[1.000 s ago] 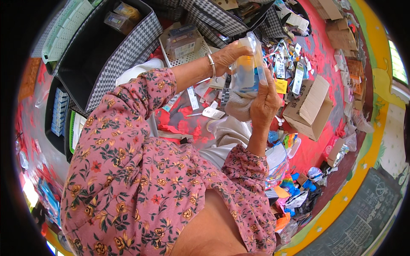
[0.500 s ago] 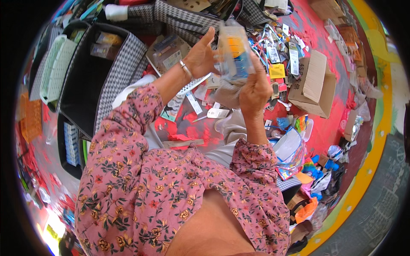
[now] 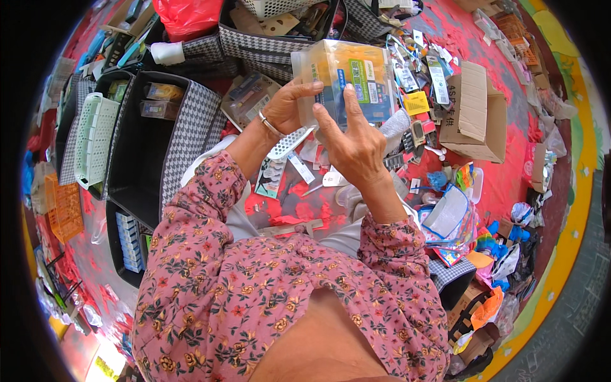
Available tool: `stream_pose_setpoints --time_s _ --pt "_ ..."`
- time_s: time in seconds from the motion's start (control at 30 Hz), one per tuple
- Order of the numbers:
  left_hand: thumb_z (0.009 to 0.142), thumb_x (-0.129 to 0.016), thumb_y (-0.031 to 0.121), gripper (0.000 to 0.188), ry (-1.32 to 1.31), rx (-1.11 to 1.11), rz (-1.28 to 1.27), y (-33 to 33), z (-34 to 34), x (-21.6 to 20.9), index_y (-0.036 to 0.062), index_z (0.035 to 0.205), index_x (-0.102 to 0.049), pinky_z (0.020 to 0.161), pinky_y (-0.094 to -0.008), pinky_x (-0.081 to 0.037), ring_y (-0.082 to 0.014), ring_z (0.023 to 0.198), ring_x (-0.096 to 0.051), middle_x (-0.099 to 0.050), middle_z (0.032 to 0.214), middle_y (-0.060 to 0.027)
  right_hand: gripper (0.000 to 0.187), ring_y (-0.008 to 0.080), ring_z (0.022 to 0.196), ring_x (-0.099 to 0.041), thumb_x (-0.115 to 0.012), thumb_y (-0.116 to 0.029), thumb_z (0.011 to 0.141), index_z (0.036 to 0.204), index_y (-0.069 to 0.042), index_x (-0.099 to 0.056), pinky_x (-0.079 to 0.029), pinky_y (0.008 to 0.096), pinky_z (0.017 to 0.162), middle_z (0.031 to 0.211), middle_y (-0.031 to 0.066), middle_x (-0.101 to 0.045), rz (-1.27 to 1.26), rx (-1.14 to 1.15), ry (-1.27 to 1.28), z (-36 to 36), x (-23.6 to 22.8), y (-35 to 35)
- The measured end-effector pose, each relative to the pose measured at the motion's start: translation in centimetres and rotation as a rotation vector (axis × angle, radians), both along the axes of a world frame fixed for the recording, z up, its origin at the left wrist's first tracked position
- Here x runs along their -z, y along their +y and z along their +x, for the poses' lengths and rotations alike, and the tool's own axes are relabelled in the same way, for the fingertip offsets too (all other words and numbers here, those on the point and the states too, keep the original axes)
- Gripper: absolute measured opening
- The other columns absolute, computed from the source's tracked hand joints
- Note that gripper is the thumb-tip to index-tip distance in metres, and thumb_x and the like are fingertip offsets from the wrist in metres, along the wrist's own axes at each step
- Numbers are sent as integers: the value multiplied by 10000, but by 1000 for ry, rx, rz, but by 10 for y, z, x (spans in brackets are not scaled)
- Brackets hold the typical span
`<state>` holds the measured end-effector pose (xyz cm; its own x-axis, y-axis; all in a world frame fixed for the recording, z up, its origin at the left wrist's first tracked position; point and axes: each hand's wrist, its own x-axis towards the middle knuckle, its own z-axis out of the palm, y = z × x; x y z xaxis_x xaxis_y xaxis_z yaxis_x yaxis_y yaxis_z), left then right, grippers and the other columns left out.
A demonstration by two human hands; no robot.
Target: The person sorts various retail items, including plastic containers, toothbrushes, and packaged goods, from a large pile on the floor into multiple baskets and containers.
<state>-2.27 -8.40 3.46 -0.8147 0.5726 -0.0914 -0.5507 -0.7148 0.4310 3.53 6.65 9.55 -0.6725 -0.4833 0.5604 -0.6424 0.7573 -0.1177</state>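
A clear plastic box (image 3: 366,60) with yellow and blue contents and a green-and-white label is held up before me, slightly tilted. My left hand (image 3: 289,108), with a bangle on its wrist, is closed around the box's left side, fingers partly behind it. At the lower front my right hand (image 3: 356,140) has its thumb and forefinger against the box; its other fingers are mostly hidden. Below the box, on the red floor, are a white perforated tray (image 3: 287,144) and several carded small goods (image 3: 300,167).
Black fabric bins with houndstooth sides (image 3: 191,137) stand at left, beside a pale green basket (image 3: 95,137) and an orange crate (image 3: 63,207). An opened cardboard box (image 3: 474,124) sits at right. Packaged goods and toothbrush-like items (image 3: 407,76) crowd the far side; colourful bags (image 3: 445,216) lie near my right arm.
My left hand has gone from spread fingers beside the box to holding its left side. The box has turned, its label now showing, and my right hand has shifted left and down across its front.
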Motion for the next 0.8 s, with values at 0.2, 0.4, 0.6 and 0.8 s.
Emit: stream_pose_setpoints --time_s 0.2,0.4,0.6,0.8 --pt "854 -517 163 494 85 3 7 0 3 -5 49 1285 -306 908 -331 -423 -200 1056 -511 -470 1203 -101 368 224 565 -602 -627 -170 690 1053 -133 -587 -446 279 426 1149 266 -480 -169 -7 -167 2 -18 4" --pt "869 -499 187 468 84 13 32 8 3 -15 83 1286 -314 903 -344 -428 -183 1074 -494 -472 1199 -65 325 232 599 -610 -635 -167 710 1027 -111 -596 -477 294 493 1088 208 -542 -235 26 -159 6 -32 6" --pt "870 -493 199 506 76 4 -71 3 -3 -4 81 1308 -270 900 -352 -426 -185 1083 -486 -467 1205 -74 133 125 665 -570 -564 -128 824 880 -15 -607 -466 253 625 788 68 -604 -1000 550 -108 -7 -83 89" --pt "872 -496 162 389 -24 126 -164 19 14 1 75 1229 -372 843 -376 -471 -186 1015 -528 -504 1132 -56 139 233 767 -513 -622 -182 734 799 -64 -588 -432 331 660 869 79 -546 -432 33 59 -31 -49 26"
